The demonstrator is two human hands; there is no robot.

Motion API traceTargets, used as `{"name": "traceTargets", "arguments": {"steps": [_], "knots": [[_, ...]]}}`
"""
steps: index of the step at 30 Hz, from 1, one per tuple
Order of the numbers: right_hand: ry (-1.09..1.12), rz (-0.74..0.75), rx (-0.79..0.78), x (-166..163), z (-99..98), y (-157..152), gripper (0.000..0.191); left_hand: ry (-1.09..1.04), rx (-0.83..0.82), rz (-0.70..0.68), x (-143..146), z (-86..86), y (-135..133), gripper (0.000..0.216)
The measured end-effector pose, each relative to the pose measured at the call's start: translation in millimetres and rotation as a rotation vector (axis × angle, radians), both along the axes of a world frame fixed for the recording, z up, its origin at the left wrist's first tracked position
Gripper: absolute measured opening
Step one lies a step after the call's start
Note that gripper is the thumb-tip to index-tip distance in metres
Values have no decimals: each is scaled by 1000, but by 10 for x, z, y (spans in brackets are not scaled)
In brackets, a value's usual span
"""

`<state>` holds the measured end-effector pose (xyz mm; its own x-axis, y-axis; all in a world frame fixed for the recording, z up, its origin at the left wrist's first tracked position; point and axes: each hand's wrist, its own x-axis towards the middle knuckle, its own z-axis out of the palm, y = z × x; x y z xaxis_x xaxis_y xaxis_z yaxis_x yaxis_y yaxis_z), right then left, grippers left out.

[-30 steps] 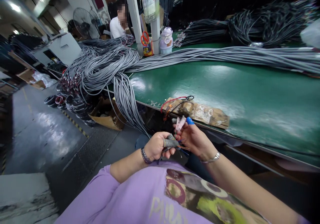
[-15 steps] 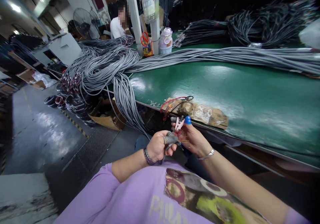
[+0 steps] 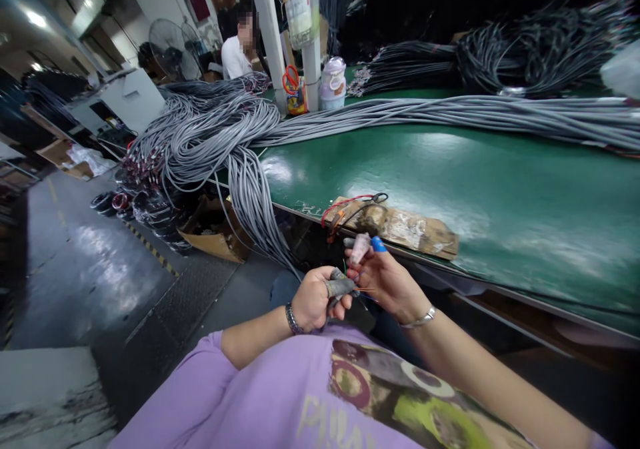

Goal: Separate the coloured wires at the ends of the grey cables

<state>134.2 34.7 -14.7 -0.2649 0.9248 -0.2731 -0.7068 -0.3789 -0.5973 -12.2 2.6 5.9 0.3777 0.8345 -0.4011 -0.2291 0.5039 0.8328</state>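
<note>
The thin wires (image 3: 365,289) are pinched in the left hand (image 3: 320,294), with thumb and fingers pressed together on them; grey covers (image 3: 341,285) are worn on those fingers; the loose ends are pointed out of the left grip, toward the right palm, with the orange ones lying almost flat across the gap and a green one (image 3: 345,267) poking up; the wires are gripped by the left hand, and their orange tips are brought just beside the right hand (image 3: 387,279).

The left hand is reached in from the lower left, with its back showing; the right hand is turned palm toward the left one, with its blue thumb cap (image 3: 379,244) held up; a pink clip (image 3: 359,249), a bit blurred, is held by its fingertips; whether a wire is nipped there too cannot be told.

Both hands are held in front of the purple shirt (image 3: 240,382), near the edge of the green tabletop (image 3: 500,182); past them a worn brown strip (image 3: 417,232) is laid along that edge; farther off, long grey cables (image 3: 400,110) are stretched across; behind those, black cables (image 3: 520,55) are heaped.
</note>
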Motion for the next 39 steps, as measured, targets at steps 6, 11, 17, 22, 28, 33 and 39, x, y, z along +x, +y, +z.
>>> {"name": "traceTargets", "arguments": {"steps": [6,11,17,22,28,33,39], "knots": [[-105,-55,56,3,-3,-35,31,-30,24,92,51,44,-45,37],[-284,-189,148,-12,-47,-38,40,-56,-4,126,85,54,-25,36],[-22,-42,-49,-42,-103,58,39,-72,-10,134,110,20,-2,35],[12,-66,-59,-62,-115,73,35,-50,-12,137,124,-14,3,34],[54,-23,-55,-48,-44,12,41,-3,-4,125,96,-17,-30,39],[8,3,-28,8,7,1,32,11,38,111,56,-13,-92,39],[-44,-31,-31,17,29,-12,21,-36,31,169,82,31,-84,39]]}}
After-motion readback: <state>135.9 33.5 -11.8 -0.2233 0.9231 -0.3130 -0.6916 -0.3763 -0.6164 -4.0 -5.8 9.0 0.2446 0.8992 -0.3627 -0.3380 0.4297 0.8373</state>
